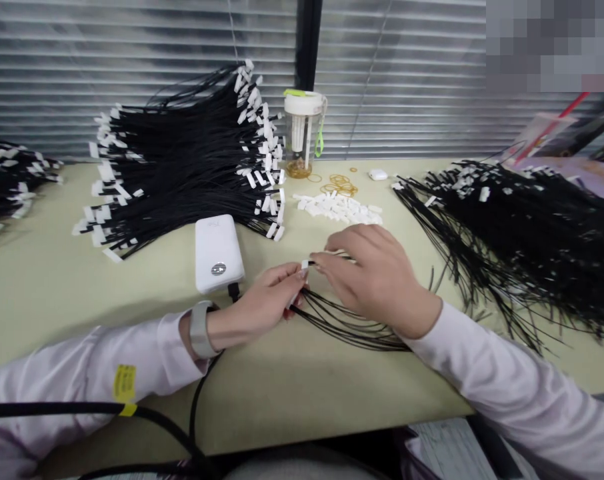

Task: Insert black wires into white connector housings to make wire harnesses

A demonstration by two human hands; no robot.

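Observation:
My left hand point(272, 301) is closed in a pinch on a small white cap point(305, 265) at the end of a thin black cord, with a small bunch of black cords point(347, 323) running under its fingers. My right hand point(377, 277) lies over the same cords, its fingertips pinched against the cap from the right. The two hands touch at the cap, near the table's front middle. Loose white caps point(339, 207) lie in a heap just behind my hands.
A big bundle of capped black cords point(182, 157) lies at the back left, another pile of black cords point(522, 233) at the right. A white power bank point(217, 250), a clear bottle point(303, 133), rubber bands point(339, 185) and a white earbud case point(378, 175) rest on the beige table point(52, 280).

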